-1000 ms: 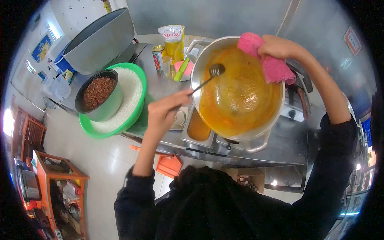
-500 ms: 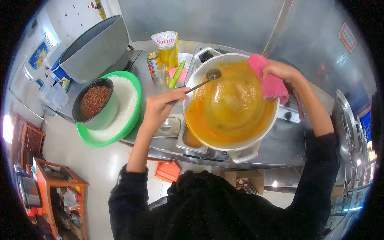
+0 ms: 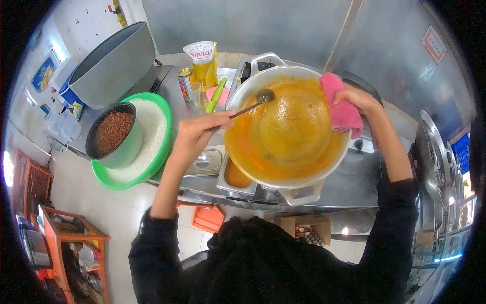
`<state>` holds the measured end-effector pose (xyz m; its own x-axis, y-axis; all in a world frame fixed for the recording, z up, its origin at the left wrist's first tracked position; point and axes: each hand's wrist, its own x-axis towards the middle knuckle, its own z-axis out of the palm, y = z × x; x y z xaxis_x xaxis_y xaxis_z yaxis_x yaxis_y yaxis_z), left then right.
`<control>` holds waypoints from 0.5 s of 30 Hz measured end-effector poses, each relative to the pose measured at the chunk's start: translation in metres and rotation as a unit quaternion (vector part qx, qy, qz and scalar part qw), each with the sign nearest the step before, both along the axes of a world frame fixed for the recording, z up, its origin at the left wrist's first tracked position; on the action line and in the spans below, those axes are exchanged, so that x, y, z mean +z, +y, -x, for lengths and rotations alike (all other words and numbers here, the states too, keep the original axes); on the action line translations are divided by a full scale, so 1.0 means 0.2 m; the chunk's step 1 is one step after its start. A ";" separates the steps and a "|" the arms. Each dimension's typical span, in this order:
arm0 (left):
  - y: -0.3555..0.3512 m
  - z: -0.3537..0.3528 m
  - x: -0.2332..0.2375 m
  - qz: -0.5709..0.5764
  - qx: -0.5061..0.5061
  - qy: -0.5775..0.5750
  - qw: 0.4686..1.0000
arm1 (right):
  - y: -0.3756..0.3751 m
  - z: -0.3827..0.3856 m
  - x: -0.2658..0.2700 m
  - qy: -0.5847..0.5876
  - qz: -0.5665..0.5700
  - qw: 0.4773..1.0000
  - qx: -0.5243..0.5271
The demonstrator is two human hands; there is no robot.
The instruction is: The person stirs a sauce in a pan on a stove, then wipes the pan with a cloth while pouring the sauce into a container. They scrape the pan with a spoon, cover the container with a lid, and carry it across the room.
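Observation:
My left hand [image 3: 195,133] is closed round the dark handle of a small ladle [image 3: 265,96], its bowl over the left part of a large pot [image 3: 288,183]. Orange-yellow sauce [image 3: 290,131] coats the inside of the pot. With a folded pink cloth [image 3: 340,109] in it, my right hand [image 3: 356,99] grips the pot's right rim. The pot tilts somewhat toward my left. Just below its left rim, a rectangular metal pan [image 3: 238,178] holds orange sauce. The cloth hides part of the rim.
A green basin [image 3: 165,152] of white rice bears a pot of reddish-brown grains [image 3: 114,132]. Behind stand an oil pouch [image 3: 202,63], a can [image 3: 185,83] and a green-handled tool [image 3: 216,95]. A lidded metal pan [image 3: 207,163] lies left of the sauce pan.
The large pot has tipped back from its steeper leftward tilt, and sauce has drawn away from its left rim. More of the sauce pan below shows. The ladle stays over the pot.

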<state>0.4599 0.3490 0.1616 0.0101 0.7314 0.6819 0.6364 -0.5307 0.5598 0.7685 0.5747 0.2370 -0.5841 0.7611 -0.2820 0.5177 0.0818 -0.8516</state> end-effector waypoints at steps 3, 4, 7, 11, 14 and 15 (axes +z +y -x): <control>0.00 -0.01 0.03 0.020 -0.003 0.019 1.000 | 0.04 -0.02 -0.01 -0.029 0.011 0.999 0.010; 0.00 -0.01 0.05 0.020 -0.003 0.019 1.000 | 0.04 -0.02 -0.01 -0.030 0.007 0.999 0.013; 0.03 -0.02 0.09 0.020 -0.017 0.029 0.999 | 0.02 -0.01 -0.02 -0.002 -0.020 1.000 0.012; 0.12 -0.02 0.13 0.022 -0.061 0.099 0.993 | 0.02 0.01 0.00 -0.014 -0.036 0.999 0.013; 0.16 0.02 0.13 0.043 -0.093 0.128 0.987 | -0.03 0.02 0.06 -0.035 -0.024 0.999 -0.010; 0.16 0.03 0.12 0.046 -0.111 0.130 0.984 | -0.03 0.02 0.07 -0.029 -0.029 0.999 0.008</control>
